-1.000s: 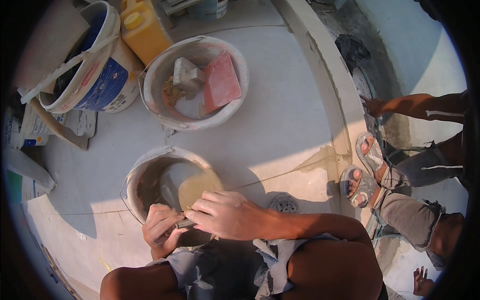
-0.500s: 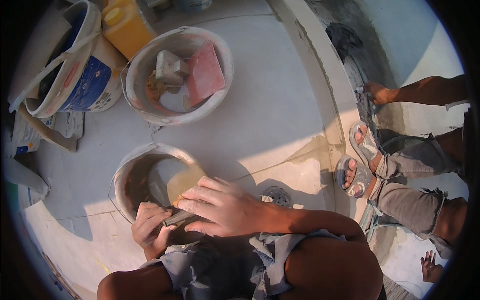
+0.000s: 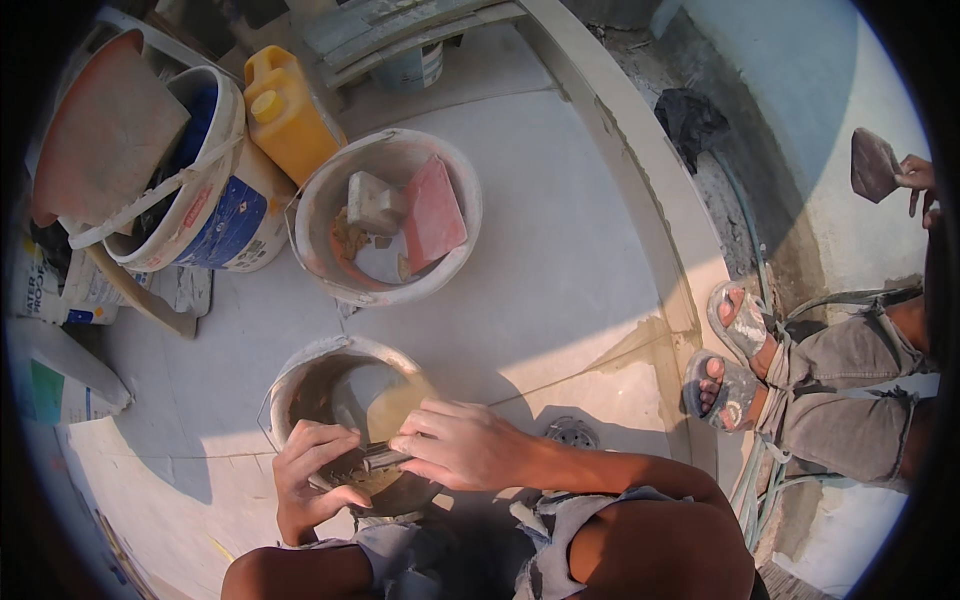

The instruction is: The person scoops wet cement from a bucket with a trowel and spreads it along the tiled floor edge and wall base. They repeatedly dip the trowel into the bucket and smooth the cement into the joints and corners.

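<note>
My right hand point(image 3: 465, 445), dusted with pale powder, is closed on a short grey metal bar-like piece point(image 3: 382, 457), whose kind I cannot make out. To its left is my left hand point(image 3: 318, 465), its thumb and fingers spread apart, the fingertips close to the piece's left end. Whether they touch it is unclear. Both hands are over the near edge of a dirty bucket point(image 3: 300, 362) holding murky, tan water point(image 3: 395, 410). Beyond it stands a second bucket point(image 3: 470, 205) with a red flat slab point(image 3: 434, 212) and a pale block point(image 3: 376, 204) inside.
At the far left are a large white and blue bucket point(image 3: 228, 215), a reddish basin point(image 3: 95, 135) and a yellow jerrycan point(image 3: 293, 115). A ledge point(image 3: 640, 170) runs along the right. Beyond it, another person's sandalled feet point(image 3: 735, 350) and a hand holding a brown flat piece point(image 3: 873, 165) show.
My left hand has loosened from the metal piece and spread its fingers. The yellowish lump at my right fingertips no longer shows. The view has shifted, and the other person's hand has risen.
</note>
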{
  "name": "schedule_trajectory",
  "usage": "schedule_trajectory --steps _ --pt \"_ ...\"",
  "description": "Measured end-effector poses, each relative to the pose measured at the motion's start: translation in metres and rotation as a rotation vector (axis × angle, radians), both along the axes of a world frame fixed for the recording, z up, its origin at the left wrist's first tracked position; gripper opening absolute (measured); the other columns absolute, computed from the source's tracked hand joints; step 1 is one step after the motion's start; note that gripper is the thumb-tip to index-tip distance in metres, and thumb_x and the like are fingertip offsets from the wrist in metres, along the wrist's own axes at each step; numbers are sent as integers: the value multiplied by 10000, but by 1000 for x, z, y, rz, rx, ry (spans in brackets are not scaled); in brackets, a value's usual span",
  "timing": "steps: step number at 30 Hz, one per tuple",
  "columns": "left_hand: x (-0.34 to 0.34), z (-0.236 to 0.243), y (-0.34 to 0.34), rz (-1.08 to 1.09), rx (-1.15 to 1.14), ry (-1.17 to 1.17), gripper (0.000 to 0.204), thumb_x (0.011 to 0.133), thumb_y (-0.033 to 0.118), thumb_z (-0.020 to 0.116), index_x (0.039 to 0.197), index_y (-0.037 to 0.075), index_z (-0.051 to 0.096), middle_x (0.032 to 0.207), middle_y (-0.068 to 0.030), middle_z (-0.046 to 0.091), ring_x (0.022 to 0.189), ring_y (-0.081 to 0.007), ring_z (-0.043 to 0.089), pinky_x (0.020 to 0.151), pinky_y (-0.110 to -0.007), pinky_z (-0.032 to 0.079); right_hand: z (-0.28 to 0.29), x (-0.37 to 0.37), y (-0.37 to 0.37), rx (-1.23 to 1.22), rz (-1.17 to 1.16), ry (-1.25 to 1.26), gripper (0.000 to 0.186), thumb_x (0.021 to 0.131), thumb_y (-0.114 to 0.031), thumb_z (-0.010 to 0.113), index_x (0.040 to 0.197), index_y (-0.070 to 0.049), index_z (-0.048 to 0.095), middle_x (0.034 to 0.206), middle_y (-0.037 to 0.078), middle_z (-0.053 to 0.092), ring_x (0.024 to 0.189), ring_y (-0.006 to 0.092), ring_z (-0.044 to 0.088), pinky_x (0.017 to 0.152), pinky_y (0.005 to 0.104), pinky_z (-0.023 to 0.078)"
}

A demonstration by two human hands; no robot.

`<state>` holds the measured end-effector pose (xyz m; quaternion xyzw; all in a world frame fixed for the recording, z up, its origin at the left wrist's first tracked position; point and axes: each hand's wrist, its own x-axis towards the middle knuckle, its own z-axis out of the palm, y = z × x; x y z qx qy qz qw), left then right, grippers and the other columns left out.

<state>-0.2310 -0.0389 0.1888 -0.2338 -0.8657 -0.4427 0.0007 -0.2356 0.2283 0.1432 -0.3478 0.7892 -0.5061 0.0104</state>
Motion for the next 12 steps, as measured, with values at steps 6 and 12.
schedule_trajectory --steps 6,12 --pt "-97 85 27 -233 -216 -71 308 1007 147 636 1285 21 676 1146 -173 740 958 -297 709 813 -342 574 -17 7 1 -48 31 80 240 881 -244 774 1034 -72 706 1001 60 628 1045 261 600 920 399 508" --pt "-159 48 181 -905 -563 314 396 1007 218 620 1366 55 590 1314 -98 657 1207 -268 605 1032 -403 502 -32 13 -20 -43 49 306 283 882 -282 776 1081 -105 680 1055 36 639 1071 247 584 931 390 459"
